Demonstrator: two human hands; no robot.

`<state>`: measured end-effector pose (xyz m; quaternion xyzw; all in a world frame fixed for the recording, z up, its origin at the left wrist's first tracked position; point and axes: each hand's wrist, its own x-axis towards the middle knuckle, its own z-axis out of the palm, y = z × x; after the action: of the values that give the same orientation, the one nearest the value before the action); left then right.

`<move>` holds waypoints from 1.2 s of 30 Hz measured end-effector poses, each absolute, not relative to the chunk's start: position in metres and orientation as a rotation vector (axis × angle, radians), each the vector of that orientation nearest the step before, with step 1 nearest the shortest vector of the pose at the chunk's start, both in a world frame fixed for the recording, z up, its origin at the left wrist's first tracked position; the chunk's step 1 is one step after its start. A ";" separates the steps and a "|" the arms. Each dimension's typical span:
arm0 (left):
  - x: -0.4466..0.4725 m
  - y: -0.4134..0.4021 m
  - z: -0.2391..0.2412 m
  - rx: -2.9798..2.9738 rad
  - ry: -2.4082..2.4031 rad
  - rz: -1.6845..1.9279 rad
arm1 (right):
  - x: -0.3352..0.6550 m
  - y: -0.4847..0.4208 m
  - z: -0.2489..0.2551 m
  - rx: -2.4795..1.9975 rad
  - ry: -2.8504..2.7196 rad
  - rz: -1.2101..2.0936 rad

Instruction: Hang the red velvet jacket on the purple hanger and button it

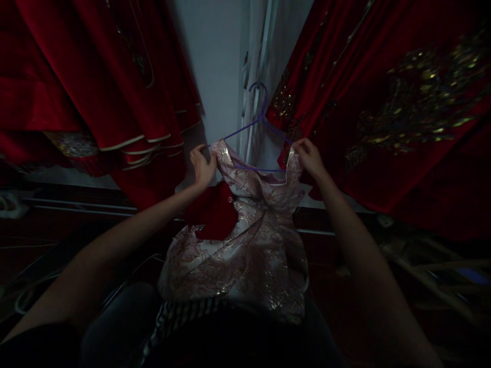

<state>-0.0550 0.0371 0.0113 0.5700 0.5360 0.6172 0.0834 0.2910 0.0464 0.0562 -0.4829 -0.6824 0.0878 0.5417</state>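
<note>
A pale pink brocade dress [264, 245] with shiny metallic patterning hangs in front of me, its lower part reaching my lap. Through its shoulders runs a thin purple hanger [241, 129], hook upward. My left hand [203, 166] is closed at the left shoulder strap, by the hanger's end. On the other side, my right hand [309, 157] pinches the right strap where it meets the hanger. A dark red cloth piece [218, 212] shows at the dress's left side; whether it is attached, I cannot tell.
Red garments with pale edging [126, 92] hang at left. More red garments with gold sequins [418, 97] hang at right. Between them stands a pale wall or cabinet panel [210, 56]. Dim wooden bars [433, 266] lie low at right. The light is poor.
</note>
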 end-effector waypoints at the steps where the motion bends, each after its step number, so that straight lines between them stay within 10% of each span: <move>1: -0.048 0.022 -0.004 1.643 1.717 1.857 | 0.291 0.046 0.056 -1.141 -1.623 0.214; 11: -0.022 -0.077 -0.081 2.432 1.510 1.020 | 0.291 0.036 0.059 -1.180 -1.657 0.183; 28: -0.119 0.057 0.028 1.069 1.621 1.326 | 0.292 0.036 0.061 -1.176 -1.681 0.220; 36: -0.085 0.085 0.104 1.694 1.647 1.615 | 0.282 0.012 0.070 -1.197 -1.698 0.082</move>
<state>-0.0852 0.0852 0.1042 0.5862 0.5698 0.5588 0.1393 0.2822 0.0118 0.0703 -0.4965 -0.7042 0.0341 0.5064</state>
